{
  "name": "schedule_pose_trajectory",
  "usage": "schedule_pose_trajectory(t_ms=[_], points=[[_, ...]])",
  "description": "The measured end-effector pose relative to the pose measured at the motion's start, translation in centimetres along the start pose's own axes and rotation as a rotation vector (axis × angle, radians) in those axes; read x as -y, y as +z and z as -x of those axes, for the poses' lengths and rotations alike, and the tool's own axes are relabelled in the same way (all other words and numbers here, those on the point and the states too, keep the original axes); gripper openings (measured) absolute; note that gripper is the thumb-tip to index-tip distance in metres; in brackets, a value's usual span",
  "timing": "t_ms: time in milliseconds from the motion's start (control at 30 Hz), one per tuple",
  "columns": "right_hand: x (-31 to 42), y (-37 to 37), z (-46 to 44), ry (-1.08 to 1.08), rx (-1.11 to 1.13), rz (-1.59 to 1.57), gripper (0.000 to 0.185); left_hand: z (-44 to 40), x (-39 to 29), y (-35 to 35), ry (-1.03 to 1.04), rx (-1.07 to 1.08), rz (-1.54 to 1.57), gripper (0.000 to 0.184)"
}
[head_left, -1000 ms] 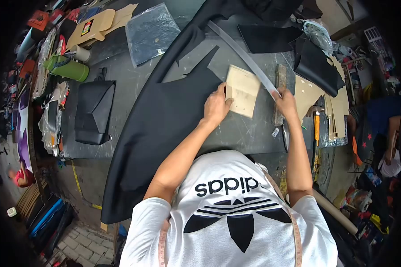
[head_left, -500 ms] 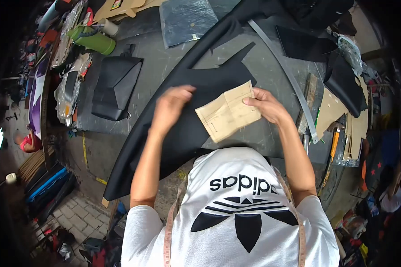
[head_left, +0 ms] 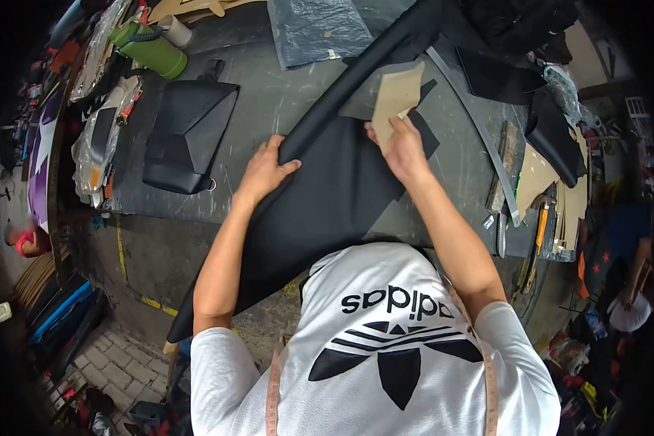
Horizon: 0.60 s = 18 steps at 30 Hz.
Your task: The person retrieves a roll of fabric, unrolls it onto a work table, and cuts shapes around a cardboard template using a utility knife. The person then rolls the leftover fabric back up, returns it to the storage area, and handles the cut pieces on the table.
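My right hand (head_left: 404, 150) grips the lower end of a tan cardboard pattern piece (head_left: 399, 89), raised above the table and tilted. Under it spreads a black sheet of leather-like material (head_left: 316, 200) with a jagged cut far edge. The sheet's left side is a long roll (head_left: 341, 91) slanting across the table. My left hand (head_left: 264, 174) grasps this roll at its left side, thumb over the top and some fingers hidden. A black bag (head_left: 189, 134) with a folded flap lies left of that hand.
A long metal ruler (head_left: 479, 134) lies right of the sheet. Beyond it are a wooden bar (head_left: 503, 171), an orange-handled tool (head_left: 542, 227) and black scraps (head_left: 498, 76). A green flask (head_left: 149, 51) stands far left. Plastic-wrapped material (head_left: 318, 33) lies at the back.
My right hand has carried the cardboard piece away from my body and turned it more upright. My left hand has come down onto the roll. The sheet now spreads further toward the right.
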State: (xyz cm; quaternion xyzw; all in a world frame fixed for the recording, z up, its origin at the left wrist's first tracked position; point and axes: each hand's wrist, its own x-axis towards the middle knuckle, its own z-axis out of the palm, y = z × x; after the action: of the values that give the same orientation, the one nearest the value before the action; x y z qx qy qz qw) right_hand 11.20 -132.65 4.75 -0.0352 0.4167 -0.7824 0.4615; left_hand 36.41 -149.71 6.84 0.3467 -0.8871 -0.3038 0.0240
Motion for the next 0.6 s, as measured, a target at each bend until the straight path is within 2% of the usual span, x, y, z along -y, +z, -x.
schedule_pose_trajectory(t_ms=[33, 133, 167, 267, 400, 433, 500, 533, 600], points=[[-1.1, 0.1, -0.8, -0.005, -0.007, 0.0, 0.033, -0.4, -1.1, 0.4, 0.007, 0.005, 0.001, 0.063], [-3.8, 0.6, -1.4, -0.379, -0.135, 0.42, 0.029, -0.6, -6.4, -0.5, -0.065, -0.066, -0.001, 0.072], [-3.7, -0.3, -1.2, -0.377, -0.144, 0.428, 0.029, -1.0, -6.4, -0.2, -0.062, -0.058, 0.007, 0.072], [-1.5, -4.5, 0.4, -0.317, -0.287, 1.319, 0.031, -3.2, -6.2, 0.7, -0.021, -0.219, -0.156, 0.084], [0.2, -6.2, -0.5, -0.448, -0.395, 1.205, 0.036, -2.9, -1.7, 0.3, 0.014, -0.056, -0.353, 0.095], [0.4, -7.1, -0.7, -0.434, -0.4, 1.2, 0.036, -2.3, -1.7, 0.1, 0.012, -0.042, -0.359, 0.095], [1.8, -8.7, -2.2, -0.567, -0.488, 1.121, 0.031, -1.2, -2.2, -0.2, 0.092, 0.03, -0.363, 0.096], [2.3, -9.9, -3.3, -0.565, -0.493, 1.118, 0.031, -0.9, -2.4, -0.3, 0.133, 0.066, -0.365, 0.096], [3.3, -11.6, -5.9, -0.676, -0.5, 1.023, 0.026, -1.0, -1.4, -0.3, 0.173, 0.048, -0.326, 0.096]])
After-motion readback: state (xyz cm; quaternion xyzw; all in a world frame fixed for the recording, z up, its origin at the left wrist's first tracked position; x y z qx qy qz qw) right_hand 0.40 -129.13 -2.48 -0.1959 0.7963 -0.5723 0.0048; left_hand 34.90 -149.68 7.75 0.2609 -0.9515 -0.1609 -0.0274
